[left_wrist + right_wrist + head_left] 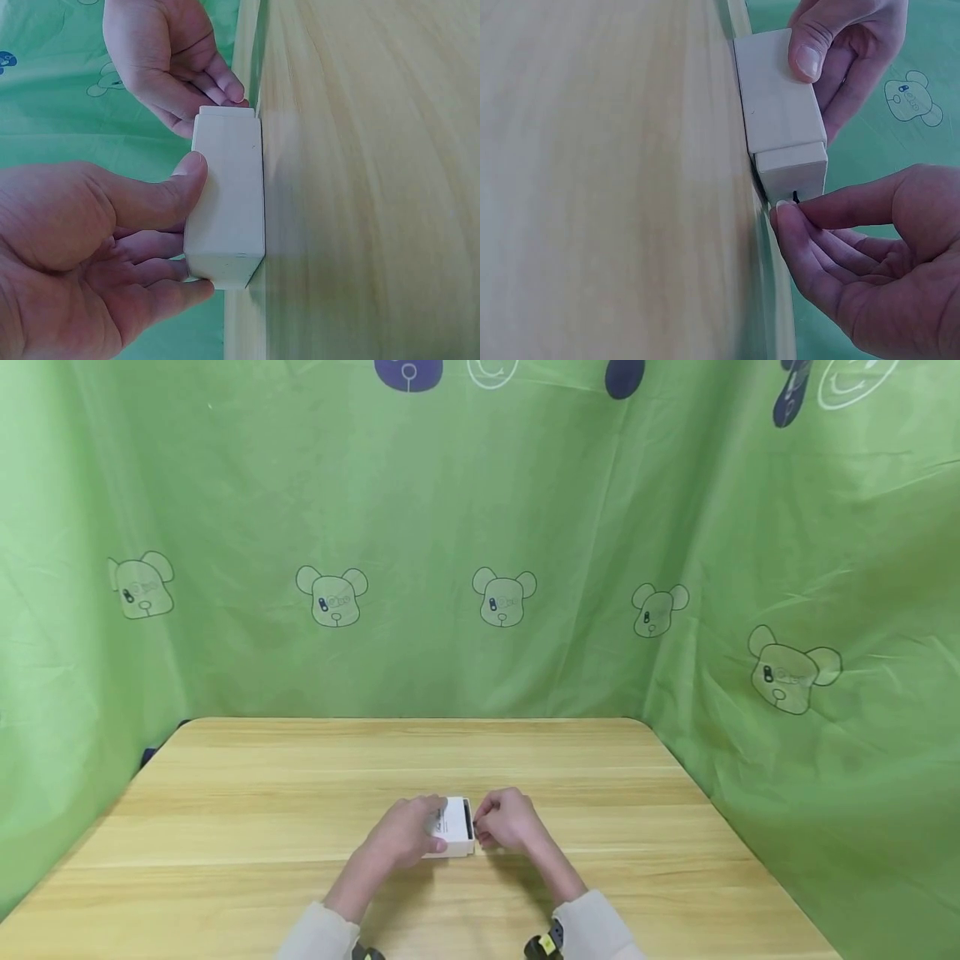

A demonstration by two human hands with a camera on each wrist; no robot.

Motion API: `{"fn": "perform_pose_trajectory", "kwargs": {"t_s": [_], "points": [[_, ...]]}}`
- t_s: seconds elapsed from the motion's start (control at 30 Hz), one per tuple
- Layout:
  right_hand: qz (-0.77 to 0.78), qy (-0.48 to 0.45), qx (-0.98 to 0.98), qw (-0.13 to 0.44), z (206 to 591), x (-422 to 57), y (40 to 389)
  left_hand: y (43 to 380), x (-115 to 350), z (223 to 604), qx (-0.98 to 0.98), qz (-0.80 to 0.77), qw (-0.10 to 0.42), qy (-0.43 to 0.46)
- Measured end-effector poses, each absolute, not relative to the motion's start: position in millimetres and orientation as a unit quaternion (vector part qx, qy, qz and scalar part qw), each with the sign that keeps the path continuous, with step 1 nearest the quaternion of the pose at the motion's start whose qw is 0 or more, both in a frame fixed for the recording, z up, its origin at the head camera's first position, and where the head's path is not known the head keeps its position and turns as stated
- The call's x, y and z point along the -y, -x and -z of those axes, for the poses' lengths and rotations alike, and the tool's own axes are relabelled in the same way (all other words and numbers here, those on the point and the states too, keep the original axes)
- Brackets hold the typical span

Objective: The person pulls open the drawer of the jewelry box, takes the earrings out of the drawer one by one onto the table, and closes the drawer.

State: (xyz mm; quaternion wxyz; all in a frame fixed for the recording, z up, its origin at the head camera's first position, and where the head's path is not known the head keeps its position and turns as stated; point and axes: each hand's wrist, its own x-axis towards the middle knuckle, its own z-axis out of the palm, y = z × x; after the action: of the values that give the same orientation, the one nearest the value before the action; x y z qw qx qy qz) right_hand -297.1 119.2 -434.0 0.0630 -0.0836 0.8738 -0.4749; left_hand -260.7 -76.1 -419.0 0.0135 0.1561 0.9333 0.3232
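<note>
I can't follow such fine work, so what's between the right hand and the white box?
A small black piece, seen in the right wrist view, sits at the end of the white box, pinched by the right hand.

In the head view the left hand (405, 833) covers the near-left part of the white box (456, 837), and the lettering (440, 822) on its top is too small to read. The dark tab (796, 196) pinched by the right hand (508, 821) is mostly hidden between thumb and finger, so its material cannot be told. The bottom edge cuts off both sleeves (315, 935), the black wristband (543, 945) and the table's (247, 793) near side; the top edge crops the curtain's (420, 485) upper prints. Each wrist view crops both hands.
</note>
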Motion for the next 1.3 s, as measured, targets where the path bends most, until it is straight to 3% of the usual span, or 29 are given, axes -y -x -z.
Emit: {"fn": "perform_pose_trajectory", "kwargs": {"t_s": [1.3], "points": [[0.463, 0.076, -0.879, 0.083, 433.6, -129.1, 303.8, 259.3, 78.3, 416.6, -0.932, -0.328, 0.020, -0.156]]}}
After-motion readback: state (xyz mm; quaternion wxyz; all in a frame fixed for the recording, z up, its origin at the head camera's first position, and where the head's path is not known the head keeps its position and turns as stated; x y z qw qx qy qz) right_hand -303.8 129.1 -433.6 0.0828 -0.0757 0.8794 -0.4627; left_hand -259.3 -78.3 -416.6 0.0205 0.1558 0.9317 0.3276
